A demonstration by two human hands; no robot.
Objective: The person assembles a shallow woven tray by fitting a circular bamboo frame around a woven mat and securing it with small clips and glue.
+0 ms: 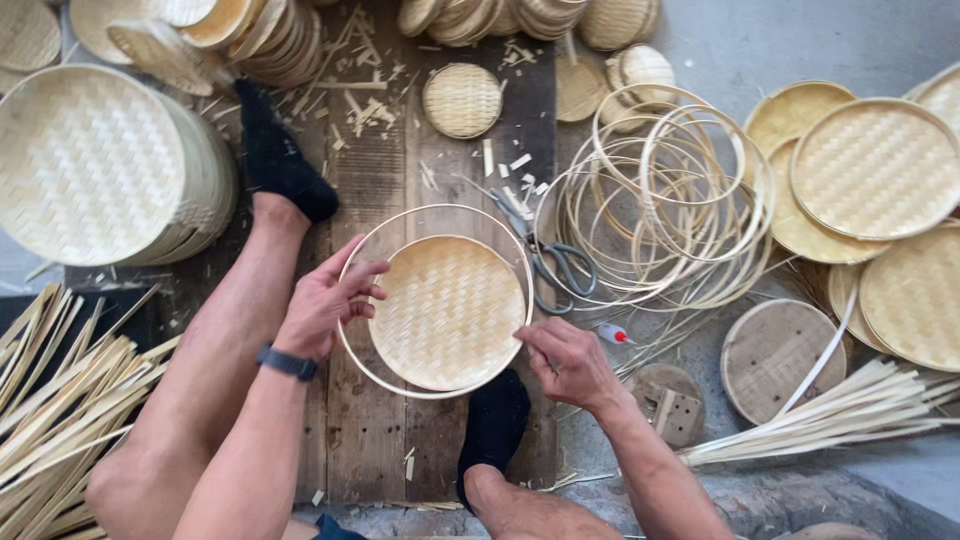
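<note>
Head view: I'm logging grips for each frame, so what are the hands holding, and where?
Both hold the woven bamboo tray with its thin hoop: left hand at the left edge, right hand at the lower-right edge.

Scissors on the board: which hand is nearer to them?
Right. The right hand sits just below the scissors, at the woven tray's right rim. The left hand is across the tray, on its left rim.
</note>
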